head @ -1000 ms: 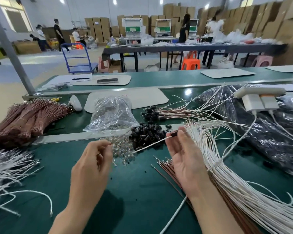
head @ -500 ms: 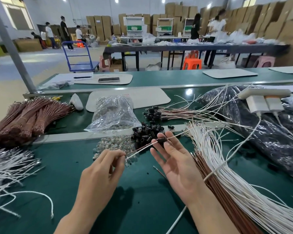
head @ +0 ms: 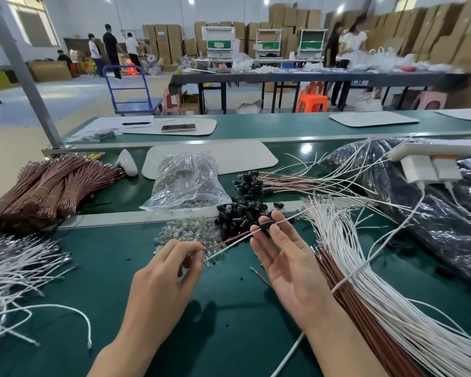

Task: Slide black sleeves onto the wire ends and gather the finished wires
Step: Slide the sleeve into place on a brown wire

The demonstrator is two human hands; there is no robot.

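No lettering is legible in this workshop scene. Small labels on the cardboard boxes (head: 162, 42) far behind the white mat (head: 242, 159) are blurred; the mat's faint red mark cannot be read.

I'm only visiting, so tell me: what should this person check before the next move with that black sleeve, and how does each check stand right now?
1. Left hand pinches the wires near their tips: ok.
2. Right hand holds the sleeve at its fingertips: ok.
3. Sleeve sits at the tips: not ok, it is partway along.
4. Both wires pass through the sleeve: cannot tell.
5. Finished wires lie beyond the loose sleeves, where this pair could go: ok.
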